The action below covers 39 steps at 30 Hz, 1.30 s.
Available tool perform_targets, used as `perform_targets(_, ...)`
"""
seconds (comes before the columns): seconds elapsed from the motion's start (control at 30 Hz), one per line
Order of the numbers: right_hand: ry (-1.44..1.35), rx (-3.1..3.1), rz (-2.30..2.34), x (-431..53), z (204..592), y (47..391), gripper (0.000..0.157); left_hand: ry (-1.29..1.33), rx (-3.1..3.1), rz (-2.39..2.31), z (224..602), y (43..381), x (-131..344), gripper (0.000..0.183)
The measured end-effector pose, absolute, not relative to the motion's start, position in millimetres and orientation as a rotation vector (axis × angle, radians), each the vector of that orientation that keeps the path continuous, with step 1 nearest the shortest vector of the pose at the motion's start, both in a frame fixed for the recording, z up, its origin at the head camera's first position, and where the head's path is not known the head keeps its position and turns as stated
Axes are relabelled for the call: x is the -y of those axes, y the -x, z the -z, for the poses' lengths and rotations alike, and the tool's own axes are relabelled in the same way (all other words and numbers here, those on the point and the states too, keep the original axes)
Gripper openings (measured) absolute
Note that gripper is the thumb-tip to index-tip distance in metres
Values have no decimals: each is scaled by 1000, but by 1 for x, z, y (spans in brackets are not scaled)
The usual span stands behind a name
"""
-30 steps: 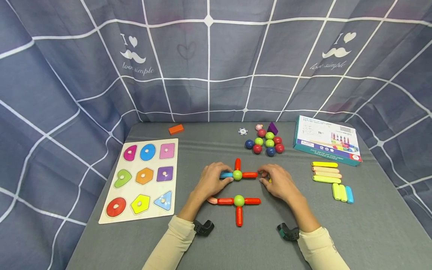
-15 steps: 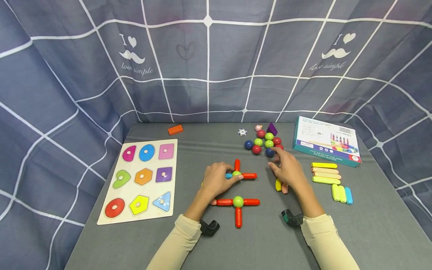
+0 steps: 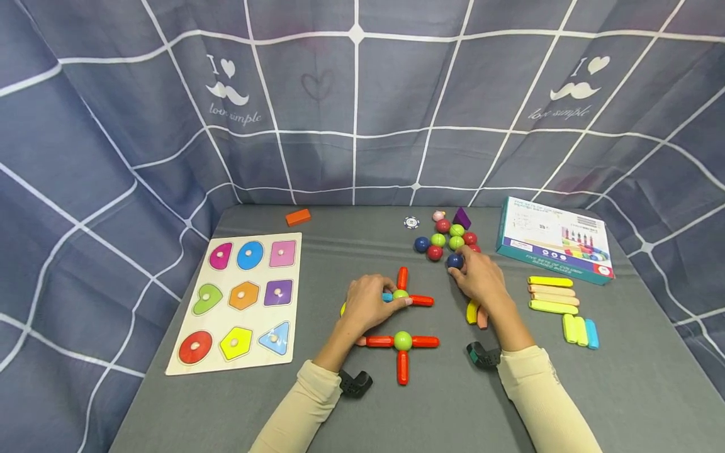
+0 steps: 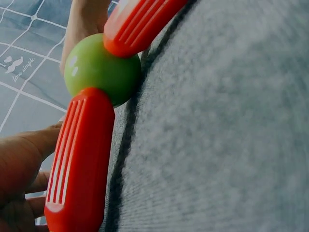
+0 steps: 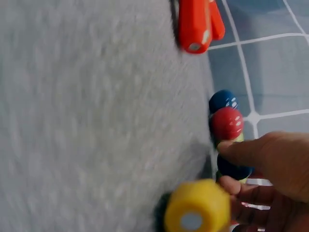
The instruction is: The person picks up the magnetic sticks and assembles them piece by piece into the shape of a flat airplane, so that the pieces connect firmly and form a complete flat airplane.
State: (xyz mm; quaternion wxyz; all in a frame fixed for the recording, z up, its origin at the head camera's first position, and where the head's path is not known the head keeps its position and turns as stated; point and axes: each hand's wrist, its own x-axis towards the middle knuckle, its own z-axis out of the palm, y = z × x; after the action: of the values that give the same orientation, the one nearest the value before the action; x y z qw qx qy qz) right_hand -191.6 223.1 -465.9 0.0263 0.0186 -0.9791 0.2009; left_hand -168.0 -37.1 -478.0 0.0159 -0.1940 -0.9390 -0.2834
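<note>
In the head view my left hand (image 3: 368, 303) holds the blue magnetic stick (image 3: 387, 297), its thumb reaching past the green ball (image 3: 401, 294) that joins it to two red sticks (image 3: 421, 301). A yellow piece (image 3: 342, 309) peeks out at that hand's left. Thumb and fingers of my right hand (image 3: 481, 277) pinch a dark blue ball (image 3: 455, 261) at the near edge of the ball cluster. Below this hand lie a yellow stick (image 3: 472, 312) and a pinkish one (image 3: 483, 318). A second green ball (image 3: 403, 341) with red sticks lies nearer; its left end is partly hidden.
A shape puzzle board (image 3: 229, 355) lies on the left, an orange block (image 3: 297, 217) behind it. More balls (image 3: 435, 253), a poker chip (image 3: 411, 223) and a purple wedge (image 3: 462, 218) sit at the back. On the right are a box (image 3: 557, 236) and spare sticks (image 3: 552, 307).
My right hand has moved from the red stick's right end up to the balls and now pinches the dark blue one. My left hand has shifted slightly right, thumb over the joint.
</note>
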Motion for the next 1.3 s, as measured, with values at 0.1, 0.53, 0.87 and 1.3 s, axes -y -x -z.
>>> perform_targets(0.1, -131, 2938, -749, -214, 460, 190, 42, 598, 2921, 880, 478, 167, 37, 41)
perform_targets(0.53, -359, 2930, -1069, -156, 466, 222, 35, 598, 2922, 886, 482, 169, 39, 44)
perform_targets(0.87, -309, 2984, -1199, -148, 472, 221, 38, 596, 2921, 878, 484, 170, 38, 42)
perform_targets(1.3, -321, 3007, -1430, -141, 473, 221, 44, 629, 2835, 904, 482, 171, 42, 40)
